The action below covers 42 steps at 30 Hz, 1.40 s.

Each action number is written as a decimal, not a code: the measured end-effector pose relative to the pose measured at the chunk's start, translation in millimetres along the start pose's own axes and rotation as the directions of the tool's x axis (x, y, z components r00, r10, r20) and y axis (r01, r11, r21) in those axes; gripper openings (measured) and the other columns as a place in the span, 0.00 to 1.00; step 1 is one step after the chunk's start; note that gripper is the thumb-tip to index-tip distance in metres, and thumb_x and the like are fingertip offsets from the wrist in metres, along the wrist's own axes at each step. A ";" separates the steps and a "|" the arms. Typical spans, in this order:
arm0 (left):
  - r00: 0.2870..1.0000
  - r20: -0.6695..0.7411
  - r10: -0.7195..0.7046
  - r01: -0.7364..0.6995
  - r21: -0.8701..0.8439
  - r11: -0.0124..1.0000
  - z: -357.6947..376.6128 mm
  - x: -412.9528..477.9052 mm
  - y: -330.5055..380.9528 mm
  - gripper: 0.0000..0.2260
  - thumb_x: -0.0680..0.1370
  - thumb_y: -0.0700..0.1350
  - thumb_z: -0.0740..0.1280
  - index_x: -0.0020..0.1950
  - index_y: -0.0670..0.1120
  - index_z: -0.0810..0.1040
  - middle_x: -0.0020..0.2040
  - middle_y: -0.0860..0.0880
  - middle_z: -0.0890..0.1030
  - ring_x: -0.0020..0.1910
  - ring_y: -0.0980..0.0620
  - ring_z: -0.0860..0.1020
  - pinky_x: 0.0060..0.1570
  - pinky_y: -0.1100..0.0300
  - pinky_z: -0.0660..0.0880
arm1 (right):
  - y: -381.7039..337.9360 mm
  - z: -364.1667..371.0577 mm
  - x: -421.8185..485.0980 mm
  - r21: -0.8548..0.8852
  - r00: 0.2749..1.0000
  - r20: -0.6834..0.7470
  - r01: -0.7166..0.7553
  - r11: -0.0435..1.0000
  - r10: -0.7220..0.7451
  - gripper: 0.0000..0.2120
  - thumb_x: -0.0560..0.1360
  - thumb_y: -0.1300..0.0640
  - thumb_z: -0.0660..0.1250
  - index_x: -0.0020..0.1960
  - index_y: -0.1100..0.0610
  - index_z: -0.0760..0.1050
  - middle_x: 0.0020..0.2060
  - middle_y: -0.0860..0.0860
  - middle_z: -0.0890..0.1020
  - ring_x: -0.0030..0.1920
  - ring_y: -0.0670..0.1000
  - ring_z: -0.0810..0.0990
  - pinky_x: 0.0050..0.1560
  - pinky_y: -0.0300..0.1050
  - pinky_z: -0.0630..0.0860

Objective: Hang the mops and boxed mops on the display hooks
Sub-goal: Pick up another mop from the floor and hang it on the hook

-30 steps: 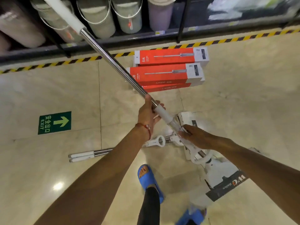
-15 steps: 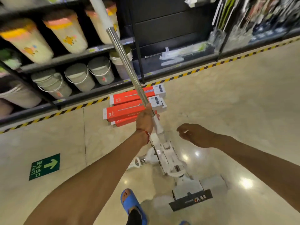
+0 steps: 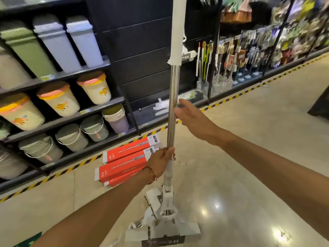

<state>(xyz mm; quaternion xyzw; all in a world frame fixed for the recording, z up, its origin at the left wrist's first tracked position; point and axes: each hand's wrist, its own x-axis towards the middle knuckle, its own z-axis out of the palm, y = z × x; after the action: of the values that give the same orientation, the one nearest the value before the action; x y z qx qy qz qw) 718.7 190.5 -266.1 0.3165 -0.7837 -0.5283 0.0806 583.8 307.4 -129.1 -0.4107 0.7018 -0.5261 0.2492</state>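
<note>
Shop floor [image 3: 249, 157]: left hand [image 3: 162, 158] grips upright mop [image 3: 173, 97] low on pole; right hand [image 3: 192, 116] spread, beside pole higher

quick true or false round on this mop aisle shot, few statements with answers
1. The left hand grips the mop by its pole. True.
2. The right hand is curled round the pole. False: its fingers are straight and it is open beside the pole.
3. The red boxes hang on hooks. False: they lie stacked on the floor.
4. The mop stands nearly upright, head down. True.
</note>
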 end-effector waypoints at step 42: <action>0.825 -0.243 0.511 -0.566 -0.344 0.750 51.3 700.5 562.6 0.21 0.82 0.57 0.63 0.70 0.45 0.74 0.64 0.42 0.82 0.63 0.42 0.81 0.62 0.48 0.80 | 100.4 -531.3 635.4 -0.386 0.947 0.141 0.320 0.865 -0.287 0.09 0.86 0.53 0.60 0.53 0.57 0.74 0.48 0.53 0.82 0.51 0.54 0.81 0.58 0.59 0.78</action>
<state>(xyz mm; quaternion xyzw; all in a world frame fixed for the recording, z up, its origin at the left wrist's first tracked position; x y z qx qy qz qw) -87.2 -41.0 60.6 0.0881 -0.7088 -0.6090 0.3449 -205.4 69.1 -0.2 -0.5788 0.7113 -0.3859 0.1006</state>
